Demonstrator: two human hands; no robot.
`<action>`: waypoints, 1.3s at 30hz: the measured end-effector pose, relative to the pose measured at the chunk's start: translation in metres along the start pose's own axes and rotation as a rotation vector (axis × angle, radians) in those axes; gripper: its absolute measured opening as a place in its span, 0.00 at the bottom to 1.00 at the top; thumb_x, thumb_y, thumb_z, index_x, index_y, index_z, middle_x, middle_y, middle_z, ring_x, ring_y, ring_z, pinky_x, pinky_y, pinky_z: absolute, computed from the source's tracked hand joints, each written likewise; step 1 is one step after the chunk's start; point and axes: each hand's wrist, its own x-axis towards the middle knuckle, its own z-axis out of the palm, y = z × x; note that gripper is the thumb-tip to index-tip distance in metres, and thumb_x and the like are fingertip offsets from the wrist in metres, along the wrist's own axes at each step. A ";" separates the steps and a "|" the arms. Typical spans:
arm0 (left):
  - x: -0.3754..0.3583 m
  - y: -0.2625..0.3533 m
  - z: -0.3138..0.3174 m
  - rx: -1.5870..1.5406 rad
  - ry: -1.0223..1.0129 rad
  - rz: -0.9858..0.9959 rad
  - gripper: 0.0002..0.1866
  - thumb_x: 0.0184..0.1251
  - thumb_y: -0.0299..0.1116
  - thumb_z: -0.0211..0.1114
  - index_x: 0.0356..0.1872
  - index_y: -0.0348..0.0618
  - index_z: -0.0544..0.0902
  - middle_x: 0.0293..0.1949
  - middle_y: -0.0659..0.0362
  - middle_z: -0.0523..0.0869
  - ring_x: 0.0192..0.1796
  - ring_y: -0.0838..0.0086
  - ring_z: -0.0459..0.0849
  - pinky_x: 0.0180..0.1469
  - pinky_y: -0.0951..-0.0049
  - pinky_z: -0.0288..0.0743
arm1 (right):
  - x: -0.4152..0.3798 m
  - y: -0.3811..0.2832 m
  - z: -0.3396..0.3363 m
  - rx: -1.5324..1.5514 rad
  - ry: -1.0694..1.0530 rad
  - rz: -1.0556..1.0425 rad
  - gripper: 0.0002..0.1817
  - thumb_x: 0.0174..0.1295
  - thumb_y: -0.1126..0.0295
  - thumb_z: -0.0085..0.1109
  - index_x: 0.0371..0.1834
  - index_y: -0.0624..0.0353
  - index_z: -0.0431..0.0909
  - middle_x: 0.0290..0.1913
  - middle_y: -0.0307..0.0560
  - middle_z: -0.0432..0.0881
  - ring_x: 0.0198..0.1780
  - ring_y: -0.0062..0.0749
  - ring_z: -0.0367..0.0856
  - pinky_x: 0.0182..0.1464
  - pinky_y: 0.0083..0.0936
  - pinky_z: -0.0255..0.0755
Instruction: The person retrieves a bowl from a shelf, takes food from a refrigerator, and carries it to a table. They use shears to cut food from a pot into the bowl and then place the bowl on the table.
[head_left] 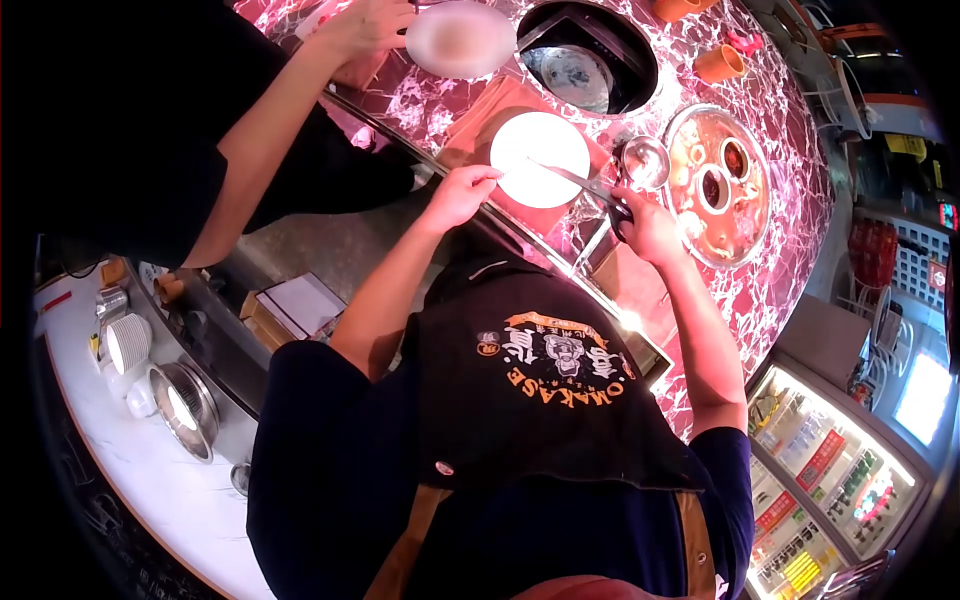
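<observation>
A round white plate (540,160) lies on a wooden board (468,135) at the counter's near edge. My left hand (462,198) is at the plate's left rim, its fingers pressed together; what they hold, if anything, is too small to tell. My right hand (650,228) grips the dark handles of a pair of scissors (590,187), whose blades reach over the plate toward its middle. Just beyond my right hand stands a small shiny metal bowl (645,162). Further right is a large round tray (715,240) with food and two small bowls of dark sauce.
A round opening (640,60) with a grill inside is beyond the plate. At the upper left a co-worker's hand (365,28) is beside a blurred pale plate (460,38). Orange-brown cups (720,64) stand at the far side. Stacked bowls (128,343) are on the lower-left counter.
</observation>
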 end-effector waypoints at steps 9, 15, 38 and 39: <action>0.002 -0.012 -0.005 -0.012 -0.020 -0.035 0.13 0.70 0.28 0.60 0.51 0.34 0.84 0.30 0.65 0.82 0.30 0.83 0.76 0.35 0.79 0.72 | -0.003 -0.013 -0.010 0.055 0.080 -0.061 0.29 0.52 0.68 0.64 0.61 0.50 0.74 0.47 0.55 0.85 0.49 0.54 0.84 0.52 0.44 0.77; 0.004 -0.017 -0.008 0.035 0.035 0.031 0.12 0.69 0.30 0.60 0.49 0.36 0.85 0.24 0.63 0.81 0.27 0.80 0.78 0.32 0.76 0.72 | -0.020 -0.011 -0.025 0.014 0.030 -0.004 0.26 0.52 0.69 0.62 0.58 0.52 0.76 0.42 0.57 0.85 0.45 0.52 0.85 0.48 0.43 0.78; -0.024 0.066 -0.045 0.791 0.084 0.013 0.12 0.69 0.35 0.55 0.42 0.49 0.87 0.39 0.45 0.87 0.43 0.47 0.85 0.47 0.50 0.79 | -0.020 -0.025 -0.001 0.142 0.069 0.158 0.23 0.53 0.72 0.61 0.56 0.52 0.80 0.43 0.57 0.86 0.46 0.49 0.86 0.49 0.40 0.79; -0.023 0.066 -0.050 0.795 0.083 0.027 0.11 0.68 0.36 0.56 0.42 0.49 0.87 0.39 0.45 0.87 0.43 0.47 0.85 0.47 0.51 0.79 | -0.033 -0.014 0.002 0.296 0.088 0.141 0.24 0.52 0.74 0.61 0.56 0.54 0.80 0.43 0.57 0.86 0.45 0.48 0.86 0.49 0.39 0.79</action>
